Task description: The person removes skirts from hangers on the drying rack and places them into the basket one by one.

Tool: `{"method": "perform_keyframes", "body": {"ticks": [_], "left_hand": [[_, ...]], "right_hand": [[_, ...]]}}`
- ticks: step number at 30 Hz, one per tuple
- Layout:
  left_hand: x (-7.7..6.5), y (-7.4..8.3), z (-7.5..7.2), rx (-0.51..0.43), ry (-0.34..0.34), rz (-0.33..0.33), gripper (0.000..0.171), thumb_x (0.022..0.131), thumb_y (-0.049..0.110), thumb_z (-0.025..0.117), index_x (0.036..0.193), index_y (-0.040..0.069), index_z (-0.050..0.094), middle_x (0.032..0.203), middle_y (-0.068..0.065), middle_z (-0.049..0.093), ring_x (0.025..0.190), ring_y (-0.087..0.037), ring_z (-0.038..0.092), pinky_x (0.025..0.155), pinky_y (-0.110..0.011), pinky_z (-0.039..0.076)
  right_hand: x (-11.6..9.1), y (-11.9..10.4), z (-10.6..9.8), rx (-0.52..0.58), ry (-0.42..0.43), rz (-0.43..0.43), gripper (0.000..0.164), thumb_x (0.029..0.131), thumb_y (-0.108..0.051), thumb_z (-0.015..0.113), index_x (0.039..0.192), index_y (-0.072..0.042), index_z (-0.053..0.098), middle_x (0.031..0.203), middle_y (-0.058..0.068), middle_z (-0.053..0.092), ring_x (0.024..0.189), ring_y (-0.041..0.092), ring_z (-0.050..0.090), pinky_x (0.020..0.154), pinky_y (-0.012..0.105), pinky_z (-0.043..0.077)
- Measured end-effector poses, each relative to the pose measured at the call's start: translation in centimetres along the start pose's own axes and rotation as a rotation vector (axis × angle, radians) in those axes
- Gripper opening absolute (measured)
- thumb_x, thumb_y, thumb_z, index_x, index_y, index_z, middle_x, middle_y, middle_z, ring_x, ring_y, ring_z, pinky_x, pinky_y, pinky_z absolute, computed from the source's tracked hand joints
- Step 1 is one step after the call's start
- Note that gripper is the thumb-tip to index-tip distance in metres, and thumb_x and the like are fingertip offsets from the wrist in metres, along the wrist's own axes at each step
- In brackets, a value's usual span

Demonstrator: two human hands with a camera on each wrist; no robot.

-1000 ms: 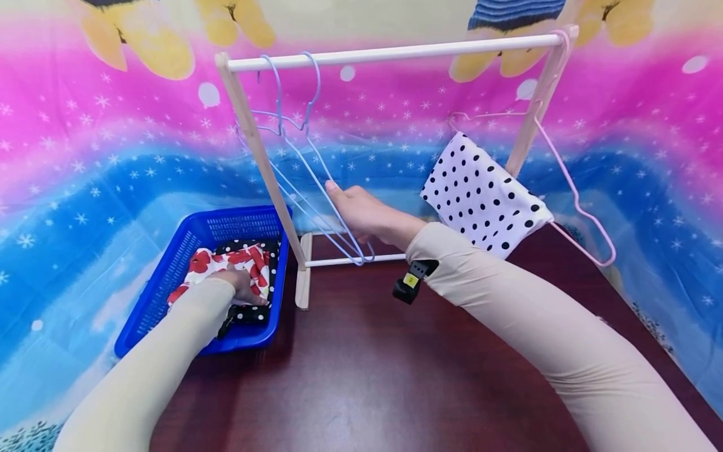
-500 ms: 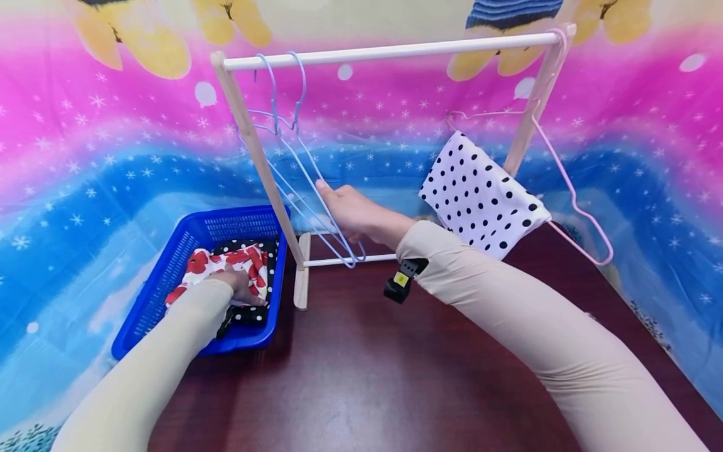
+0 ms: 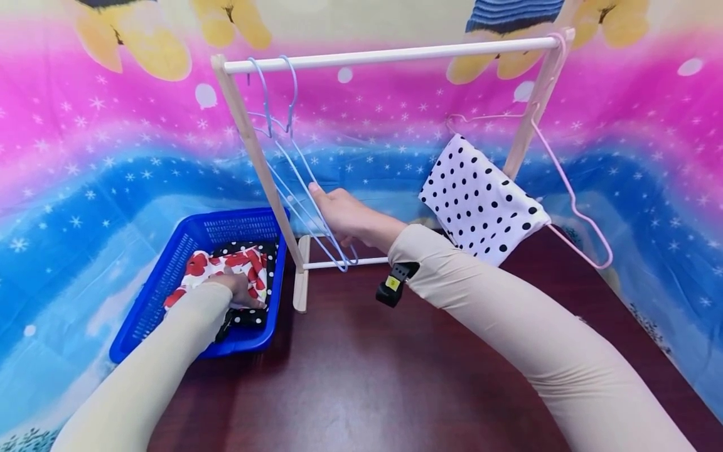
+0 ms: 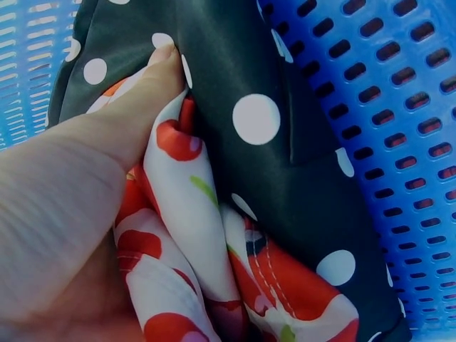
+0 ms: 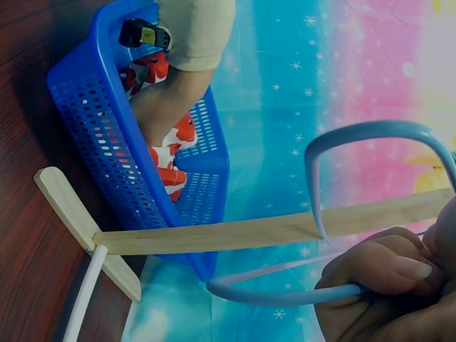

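leftward went the two pale blue, slender, smooth hangers [image 5: 285, 296], their hooks nearer the rack's pale, flat wooden left post [image 3: 260, 160] than a second earlier, and the right hand [image 3: 341, 213] travelled with them.

far left, the blue, rectangular, slotted plastic basket [image 3: 248, 344] sat beside that post. inside it the left hand [image 3: 240, 289] stayed put, thumb stretched along a bunched, red-and-white patterned cloth [image 4: 192, 171]; the other fingers were buried, so whether they pinched it, you could not tell. under that lay a black cloth with white dots [image 4: 221, 64]. one risk there, it seemed: the two fabrics lay so close that a careless lift could have dragged the black one along.

next came the hangers, tilted and hanging from the white, round rod [image 3: 395, 56]. the right hand had its fingers curled firmly round pale blue frame; whether it had both hangers was unclear. here was the likelier trouble: too hard a shove could have jammed the hooks against the post, or tipped the rack.

far right, a white cloth with black dots [image 3: 480, 194] hung slanting on a pink, slender hanger [image 3: 562, 172], and a jolted rack might well have shaken it loose.
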State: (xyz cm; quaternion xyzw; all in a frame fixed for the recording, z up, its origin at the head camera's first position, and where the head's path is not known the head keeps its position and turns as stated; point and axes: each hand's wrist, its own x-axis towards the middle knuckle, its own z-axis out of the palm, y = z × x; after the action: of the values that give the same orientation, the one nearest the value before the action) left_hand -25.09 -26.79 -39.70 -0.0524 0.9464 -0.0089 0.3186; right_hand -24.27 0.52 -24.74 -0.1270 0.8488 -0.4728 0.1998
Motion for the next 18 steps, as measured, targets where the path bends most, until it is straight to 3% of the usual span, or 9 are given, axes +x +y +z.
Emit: {"method": "perform_keyframes", "body": {"ticks": [4, 10, 14, 17, 18], "left_hand": [[-0.2, 0.0, -0.1, -0.014, -0.002, -0.011, 0.094, 0.087, 0.062, 0.068, 0.148, -0.005, 0.041, 0.156, -0.041, 0.015, 0.133, -0.059, 0.036, 0.112, -0.066, 0.038], [-0.1, -0.1, -0.2, 0.013, 0.013, 0.03, 0.089, 0.088, 0.062, 0.066, 0.143, -0.006, 0.047, 0.153, -0.046, 0.019, 0.13, -0.06, 0.04, 0.11, -0.066, 0.039], [-0.2, -0.2, -0.5, 0.022, 0.035, 0.092, 0.073, 0.087, 0.059, 0.069, 0.122, -0.004, 0.061, 0.135, -0.039, 0.048, 0.114, -0.046, 0.053, 0.102, -0.055, 0.048], [-0.2, -0.4, -0.9, 0.008, 0.037, 0.128, 0.068, 0.085, 0.057, 0.071, 0.115, -0.004, 0.06, 0.117, -0.028, 0.061, 0.104, -0.036, 0.057, 0.094, -0.048, 0.051], [-0.2, -0.5, -1.0, -0.003, 0.034, 0.135, 0.071, 0.086, 0.056, 0.071, 0.119, -0.005, 0.057, 0.118, -0.027, 0.062, 0.106, -0.037, 0.058, 0.095, -0.049, 0.051]], "right_hand": [[-0.1, -0.1, 0.2, 0.02, 0.001, -0.006, 0.062, 0.107, -0.059, 0.023, 0.076, -0.011, 0.047, 0.056, 0.001, 0.045, 0.046, 0.013, 0.042, 0.045, 0.026, 0.044], [-0.5, -0.2, 0.5, 0.046, -0.003, -0.024, 0.06, 0.108, -0.057, 0.023, 0.076, -0.011, 0.045, 0.059, 0.001, 0.046, 0.047, 0.015, 0.046, 0.044, 0.028, 0.046], [-0.8, -0.1, 0.8, 0.075, -0.029, -0.048, 0.061, 0.108, -0.055, 0.023, 0.071, -0.011, 0.044, 0.055, 0.001, 0.043, 0.043, 0.014, 0.04, 0.043, 0.028, 0.043], [-0.9, -0.2, 1.1, 0.068, -0.043, -0.074, 0.062, 0.109, -0.053, 0.023, 0.07, -0.01, 0.045, 0.056, 0.003, 0.047, 0.042, 0.013, 0.043, 0.043, 0.027, 0.043], [-0.9, -0.2, 1.2, 0.06, -0.042, -0.083, 0.061, 0.109, -0.051, 0.023, 0.071, -0.01, 0.046, 0.056, 0.003, 0.048, 0.042, 0.013, 0.045, 0.043, 0.027, 0.043]]}}
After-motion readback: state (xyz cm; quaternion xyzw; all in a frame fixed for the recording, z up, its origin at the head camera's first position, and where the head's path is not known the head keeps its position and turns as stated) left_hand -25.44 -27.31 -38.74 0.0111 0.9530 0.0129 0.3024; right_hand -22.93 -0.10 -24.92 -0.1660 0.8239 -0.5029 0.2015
